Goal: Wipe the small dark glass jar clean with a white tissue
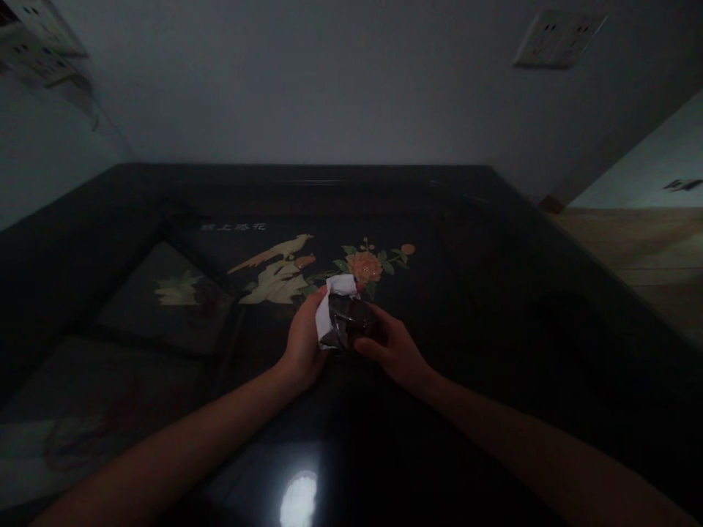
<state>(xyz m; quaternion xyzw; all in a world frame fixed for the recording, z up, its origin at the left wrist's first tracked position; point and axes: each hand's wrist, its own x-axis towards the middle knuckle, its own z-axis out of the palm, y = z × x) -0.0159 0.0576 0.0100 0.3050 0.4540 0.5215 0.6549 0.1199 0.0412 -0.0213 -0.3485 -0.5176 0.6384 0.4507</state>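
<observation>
A dark, glossy object (351, 316) is held between both hands above the table's middle; its kind is hard to make out in the dim light. Folded around its left and upper side lies a white sheet of paper or cloth (324, 322). My left hand (305, 333) is closed on the white sheet from the left, with most of its fingers hidden behind it. From the right, my right hand (392, 348) grips the dark object, thumb at its near side and the other fingers largely out of sight.
Under my hands is a dark, shiny table (466, 307) with an inlaid bird (280, 252) and flower (365, 267). It stands against a pale wall (307, 88). Wall sockets (560, 38) are at the upper right, others at upper left. Wooden flooring (642, 241) shows at right.
</observation>
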